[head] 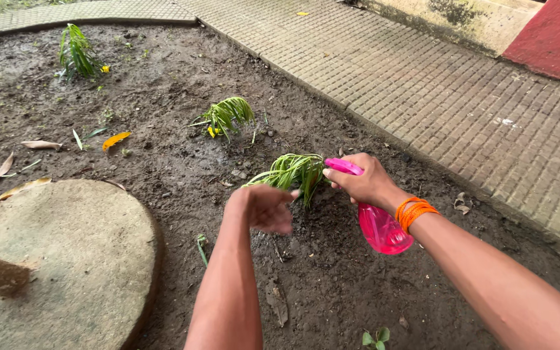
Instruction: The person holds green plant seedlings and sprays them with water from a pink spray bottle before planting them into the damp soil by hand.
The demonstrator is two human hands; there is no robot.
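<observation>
A pink see-through spray bottle (381, 228) hangs from my right hand (363, 182), whose fingers wrap its nozzle head; the nozzle points left at a small plant with long green leaves (293, 171) in dark soil. Orange threads circle my right wrist. My left hand (266, 207) is at that plant's lower left, fingers bent among its leaf tips; whether it grips a leaf is hidden.
Two more small plants (229, 115) (76, 54) stand further back in the wet soil bed (163, 155). A round concrete slab (59, 259) lies at the lower left. A paved brick path (461, 104) borders the bed on the right. Dry leaves are scattered at the left.
</observation>
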